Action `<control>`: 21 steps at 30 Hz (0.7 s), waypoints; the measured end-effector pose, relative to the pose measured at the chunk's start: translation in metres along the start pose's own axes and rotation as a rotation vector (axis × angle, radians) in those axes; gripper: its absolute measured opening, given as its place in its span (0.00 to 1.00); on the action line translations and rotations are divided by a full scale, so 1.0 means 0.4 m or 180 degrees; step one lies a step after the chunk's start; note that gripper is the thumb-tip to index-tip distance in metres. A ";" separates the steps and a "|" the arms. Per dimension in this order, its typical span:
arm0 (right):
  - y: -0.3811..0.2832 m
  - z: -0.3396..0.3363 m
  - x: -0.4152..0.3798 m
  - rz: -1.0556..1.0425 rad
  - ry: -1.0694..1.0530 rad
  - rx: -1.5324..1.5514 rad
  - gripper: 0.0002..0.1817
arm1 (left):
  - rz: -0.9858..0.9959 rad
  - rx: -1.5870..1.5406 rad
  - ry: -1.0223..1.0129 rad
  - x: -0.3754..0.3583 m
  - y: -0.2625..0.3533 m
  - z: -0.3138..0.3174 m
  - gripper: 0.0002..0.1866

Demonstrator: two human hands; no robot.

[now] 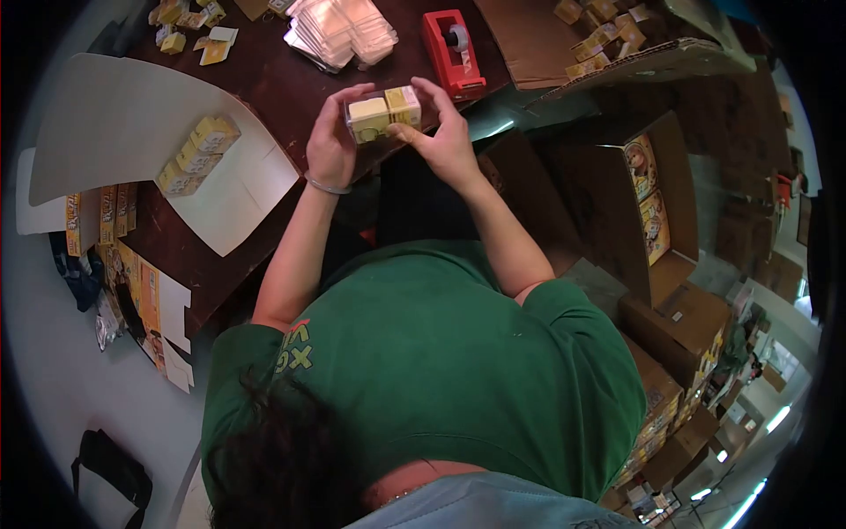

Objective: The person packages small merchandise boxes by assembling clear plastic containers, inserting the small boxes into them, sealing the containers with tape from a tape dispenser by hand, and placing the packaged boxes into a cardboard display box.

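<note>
While the right grip [445,144] is pinching the clear package [383,115] with its thumb pressing on the near face and its fingers reaching around the far right corner, the left grip [333,145] is bracing the opposite end, its fingers curling along the far left corner. Two yellow blocks are sitting side by side inside the package, the right one showing a printed band, and both grips are holding it tilted in the air near the edge of the dark red surface [256,84]. Just beyond the package, a red tape dispenser [454,55] is standing at the right, and a pile of clear sleeves [342,33] is lying to the dispenser's left, its pieces overlapping and shining. Farther left, small yellow boxes [174,42] are lying scattered near the surface's far side. Nearer on the left, a large white carton [238,198] is lying open, holding a row of yellow boxes [198,157]. Past the dispenser on the right, an open brown box [520,48] is holding a loose heap of small cartons [608,40]. Below it, a deeper brown carton [674,163] is standing open, with illustrated packs [653,225] showing inside.
</note>
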State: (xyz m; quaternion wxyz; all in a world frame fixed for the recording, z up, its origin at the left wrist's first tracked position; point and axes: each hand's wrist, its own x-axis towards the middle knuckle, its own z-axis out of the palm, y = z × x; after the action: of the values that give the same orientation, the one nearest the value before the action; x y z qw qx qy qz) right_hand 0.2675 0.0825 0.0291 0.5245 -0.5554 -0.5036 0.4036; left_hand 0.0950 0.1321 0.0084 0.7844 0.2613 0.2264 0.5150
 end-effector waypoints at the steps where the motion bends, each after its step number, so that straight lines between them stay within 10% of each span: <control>1: -0.055 -0.021 0.027 -0.0579 -0.0059 -0.0957 0.37 | 0.0329 0.0819 -0.0050 0.036 0.013 -0.038 0.17; 5: 0.004 -0.003 0.079 -0.1838 -0.0409 -0.2080 0.38 | 0.0522 0.3108 -0.1144 0.112 0.037 0.006 0.24; 9: -0.050 -0.133 0.107 -0.1127 0.0786 -0.2070 0.21 | -0.0147 0.2568 -0.1201 0.136 0.026 -0.020 0.29; 21: -0.001 -0.182 0.042 0.0306 0.0809 -0.0944 0.08 | -0.0326 0.2544 -0.1804 0.224 -0.101 0.076 0.27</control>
State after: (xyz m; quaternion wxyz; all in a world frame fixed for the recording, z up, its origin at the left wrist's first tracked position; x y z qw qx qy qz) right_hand 0.3411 0.0863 0.0398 0.4764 -0.6965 -0.4601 0.2762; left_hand 0.1747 0.1964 -0.0020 0.6778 0.6601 0.1965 0.2573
